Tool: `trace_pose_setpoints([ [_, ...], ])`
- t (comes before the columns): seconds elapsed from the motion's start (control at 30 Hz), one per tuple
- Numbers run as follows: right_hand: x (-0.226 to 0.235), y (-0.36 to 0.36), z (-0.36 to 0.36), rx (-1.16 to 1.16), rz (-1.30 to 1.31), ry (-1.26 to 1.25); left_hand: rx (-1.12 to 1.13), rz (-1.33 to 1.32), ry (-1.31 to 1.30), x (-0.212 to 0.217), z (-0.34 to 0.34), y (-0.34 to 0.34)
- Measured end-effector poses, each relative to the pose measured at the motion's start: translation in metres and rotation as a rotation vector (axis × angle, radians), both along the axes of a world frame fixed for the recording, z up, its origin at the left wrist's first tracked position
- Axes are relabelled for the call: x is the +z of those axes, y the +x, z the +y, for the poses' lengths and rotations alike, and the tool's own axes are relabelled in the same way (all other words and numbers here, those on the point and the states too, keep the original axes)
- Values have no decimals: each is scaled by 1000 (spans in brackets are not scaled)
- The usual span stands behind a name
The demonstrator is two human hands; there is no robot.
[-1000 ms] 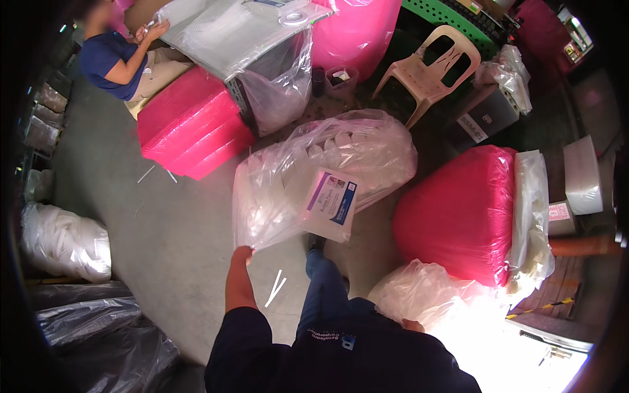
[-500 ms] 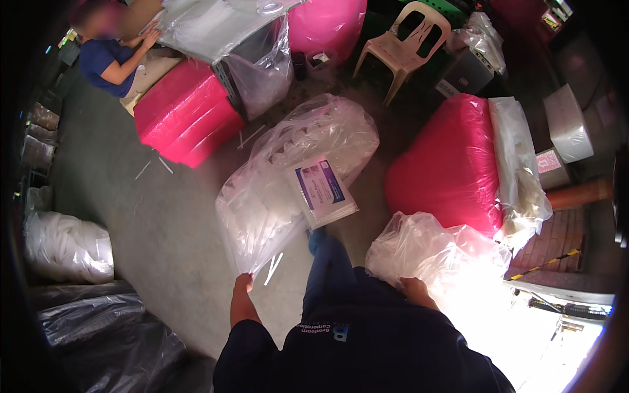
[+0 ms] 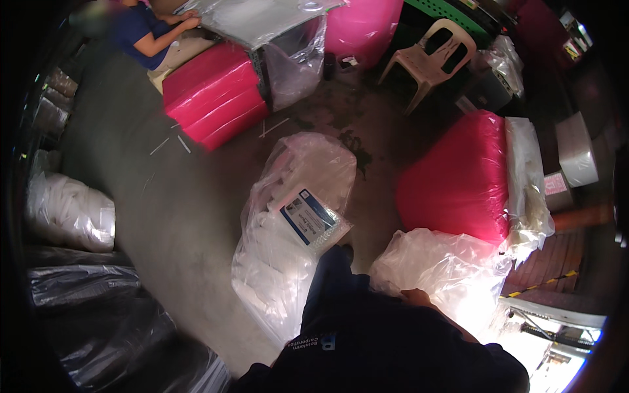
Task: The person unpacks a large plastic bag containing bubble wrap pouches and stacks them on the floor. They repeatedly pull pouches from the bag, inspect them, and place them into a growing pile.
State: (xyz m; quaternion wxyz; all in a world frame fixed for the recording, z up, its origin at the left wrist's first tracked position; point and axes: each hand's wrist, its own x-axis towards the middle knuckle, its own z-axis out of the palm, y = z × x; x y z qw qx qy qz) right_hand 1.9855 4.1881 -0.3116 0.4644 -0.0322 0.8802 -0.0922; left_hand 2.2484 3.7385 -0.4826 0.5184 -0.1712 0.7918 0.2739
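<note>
A long clear plastic bag [image 3: 262,262], filled with pale contents, lies on the floor in front of me. Across it rests a flat clear packet with a white and blue printed sheet [image 3: 311,216]. The bag's near end narrows and runs behind my dark shirt. My left hand is out of sight; only its sleeve shows at the lower edge. At my right side my right hand [image 3: 415,297] is closed on the edge of another clear plastic bag [image 3: 436,265], its fingertips partly hidden.
Pink wrapped bundles stand at the far left [image 3: 213,95] and at the right [image 3: 458,177]. A beige plastic chair [image 3: 429,62] is at the back. A person [image 3: 154,39] sits beside a table at far left. Black plastic sheeting [image 3: 92,321] lies at near left.
The filled bag has swung round and come nearer to me. My left hand, which gripped its near end, has gone out of view. The right hand stays at the other bag.
</note>
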Motion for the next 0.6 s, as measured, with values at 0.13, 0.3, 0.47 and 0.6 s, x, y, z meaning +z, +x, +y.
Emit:
trace_pose_setpoints([
  [0.13,-7,-1,-9,23,-64,5,107,-10,67,3,10,19],
  [0.3,-8,-5,-45,-29,-111,52,109,0,173,-8,-6,21],
  [0.47,66,-34,-131,-393,-66,-134,-110,148,399,-37,-25,-10],
  [0.6,128,-92,-176,-751,41,-624,448,699,-113,-66,-32,-199],
])
